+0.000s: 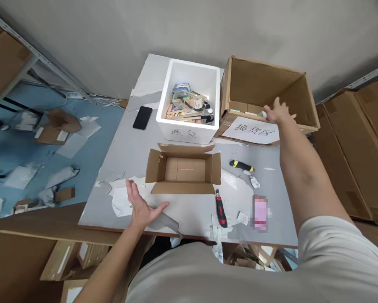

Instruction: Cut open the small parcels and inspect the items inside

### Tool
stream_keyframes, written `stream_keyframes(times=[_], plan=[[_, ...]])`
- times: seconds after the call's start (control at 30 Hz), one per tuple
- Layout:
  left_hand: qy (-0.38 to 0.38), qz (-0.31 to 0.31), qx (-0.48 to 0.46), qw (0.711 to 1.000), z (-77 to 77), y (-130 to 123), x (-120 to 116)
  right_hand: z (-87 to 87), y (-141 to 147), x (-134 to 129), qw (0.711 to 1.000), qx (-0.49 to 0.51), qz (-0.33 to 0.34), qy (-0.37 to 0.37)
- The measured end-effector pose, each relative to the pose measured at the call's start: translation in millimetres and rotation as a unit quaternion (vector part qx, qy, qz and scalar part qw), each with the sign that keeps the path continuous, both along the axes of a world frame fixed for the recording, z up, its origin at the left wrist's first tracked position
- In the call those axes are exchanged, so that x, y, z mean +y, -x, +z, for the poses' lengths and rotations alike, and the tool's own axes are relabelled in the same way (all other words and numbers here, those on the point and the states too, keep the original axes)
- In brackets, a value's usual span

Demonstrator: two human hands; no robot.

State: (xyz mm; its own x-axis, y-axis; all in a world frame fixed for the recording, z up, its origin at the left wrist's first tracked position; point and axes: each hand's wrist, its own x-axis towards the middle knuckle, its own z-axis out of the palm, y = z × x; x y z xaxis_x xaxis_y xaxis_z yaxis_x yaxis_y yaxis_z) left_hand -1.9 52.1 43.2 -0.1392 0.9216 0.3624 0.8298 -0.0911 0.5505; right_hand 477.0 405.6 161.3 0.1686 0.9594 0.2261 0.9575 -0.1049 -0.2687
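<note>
My left hand (141,210) is open, thumb stretched out and fingers apart, above the table's near left part. Crumpled white paper (121,202) lies just left of it. Ahead of that hand stands a small open cardboard box (185,187) with its flaps folded out and nothing inside. My right hand (279,112) reaches over the front edge of a large cardboard box (270,69), its fingers spread. Near its thumb shows a small white and green item (262,114), partly hidden. A white sheet with handwriting (250,131) hangs on that box's front.
A white foam box (189,134) full of mixed packaged goods stands at the back. A phone (142,118), a yellow-black utility knife (241,165), a red-black one (220,209) and a blurred pink item (260,213) lie on the table (113,153). Cartons (349,151) stand at right.
</note>
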Motion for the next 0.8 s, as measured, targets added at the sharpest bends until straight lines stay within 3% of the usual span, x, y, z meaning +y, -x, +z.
stream_keyframes(times=[0.1,0.17,0.23,0.33,0.43,0.53,0.6,0.63,0.7,0.77,0.8], plan=[[0.106,-0.020,-0.078,0.991,-18.1,22.6,7.1,-1.4,12.9,-53.0,0.990,0.023,0.009,-0.137],[0.196,-0.037,-0.096,0.975,-33.0,33.5,16.0,-23.0,30.8,-113.9,0.975,0.089,0.045,-0.198],[0.264,-0.044,-0.110,0.957,-44.4,36.3,28.0,-59.3,56.0,-178.5,0.970,0.203,0.035,-0.128],[0.284,-0.074,-0.135,0.946,-48.2,24.3,46.2,-119.0,102.3,-248.5,0.925,0.370,0.025,0.082],[0.272,-0.113,-0.162,0.942,-39.8,5.6,53.6,-156.5,147.5,-276.2,0.878,0.438,0.099,0.165],[0.281,-0.133,-0.183,0.933,-29.2,4.0,41.4,-168.2,178.7,-288.0,0.863,0.479,0.100,0.130],[0.293,-0.161,-0.120,0.935,-25.1,19.0,22.7,-169.3,187.8,-299.6,0.873,0.473,0.065,0.101],[0.301,-0.147,-0.067,0.940,-25.1,30.6,11.4,-169.3,189.3,-307.0,0.882,0.458,0.058,0.096],[0.332,-0.046,0.034,0.941,-30.7,57.5,-10.9,-169.2,188.7,-322.0,0.896,0.426,0.068,0.101],[0.384,0.048,0.080,0.919,-44.2,83.5,-28.3,-169.1,187.7,-334.1,0.901,0.410,0.084,0.111],[0.411,0.060,0.084,0.906,-52.9,94.5,-34.2,-169.1,188.1,-338.3,0.902,0.408,0.087,0.114]])
